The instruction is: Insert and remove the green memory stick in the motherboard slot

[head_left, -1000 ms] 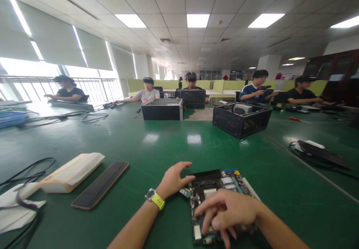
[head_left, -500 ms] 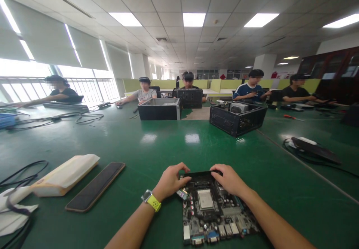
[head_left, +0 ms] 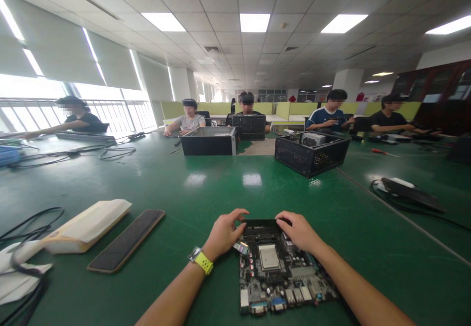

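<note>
A computer motherboard (head_left: pixel 290 279) lies flat before me, its port edge toward me. A square silver processor (head_left: pixel 269 257) sits in the socket. Across the board's far edge runs a black strip (head_left: pixel 260 225); I cannot tell whether it belongs to the board. My left hand (head_left: pixel 225 232) pinches the strip's left end between thumb and curled fingers. At its right end, my right hand (head_left: pixel 302 232) closes thumb and fingers round it, fingertips partly hidden. Below my left thumb, a small green card with a pale label (head_left: pixel 241 247) juts out past the board's left edge. A yellow-strapped watch (head_left: pixel 202 260) circles my left wrist.
On the green table (head_left: pixel 206 193) lie a dark phone (head_left: pixel 127 240) and a paper-wrapped pack (head_left: pixel 90 225), left. Black cables (head_left: pixel 27 238) trail beyond. Farther off stand computer cases (head_left: pixel 208 142) and an opened one (head_left: pixel 309 154). Several people sit opposite. A black flat device (head_left: pixel 412 193) lies right.
Both hands keep their places at the board's far edge. The black strip shows slightly more. The view has shifted a little, and a person opposite has drawn an arm in.
</note>
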`<state>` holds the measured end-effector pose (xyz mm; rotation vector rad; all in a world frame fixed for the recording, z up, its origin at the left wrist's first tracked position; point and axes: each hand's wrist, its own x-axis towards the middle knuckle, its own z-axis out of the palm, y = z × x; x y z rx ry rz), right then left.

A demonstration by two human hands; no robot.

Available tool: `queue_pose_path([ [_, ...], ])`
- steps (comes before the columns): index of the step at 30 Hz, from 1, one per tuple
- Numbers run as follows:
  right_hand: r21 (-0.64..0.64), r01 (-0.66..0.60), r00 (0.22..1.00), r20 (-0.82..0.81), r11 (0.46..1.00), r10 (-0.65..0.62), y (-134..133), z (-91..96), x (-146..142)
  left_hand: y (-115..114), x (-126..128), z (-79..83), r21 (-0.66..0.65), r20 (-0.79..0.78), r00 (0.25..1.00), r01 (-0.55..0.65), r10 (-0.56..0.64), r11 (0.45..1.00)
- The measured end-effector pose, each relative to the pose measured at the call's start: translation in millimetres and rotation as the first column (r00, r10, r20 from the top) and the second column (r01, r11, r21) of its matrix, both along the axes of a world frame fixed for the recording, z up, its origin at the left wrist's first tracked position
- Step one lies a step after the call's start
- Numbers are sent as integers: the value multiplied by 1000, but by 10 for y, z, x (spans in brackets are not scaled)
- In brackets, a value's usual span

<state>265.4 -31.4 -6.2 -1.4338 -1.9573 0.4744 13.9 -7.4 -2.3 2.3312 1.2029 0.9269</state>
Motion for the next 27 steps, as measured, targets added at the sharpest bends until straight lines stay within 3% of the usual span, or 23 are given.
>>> queue_pose_path([
  [13,64,0,999,-42,998,2,12,-10,-5,-19,-16,32,41,-63,998,10,-7,999],
  [27,21,-6,1000,-20,1000,7,13,-7,-5,-55,-6,90,40,-97,995,41,-37,998],
])
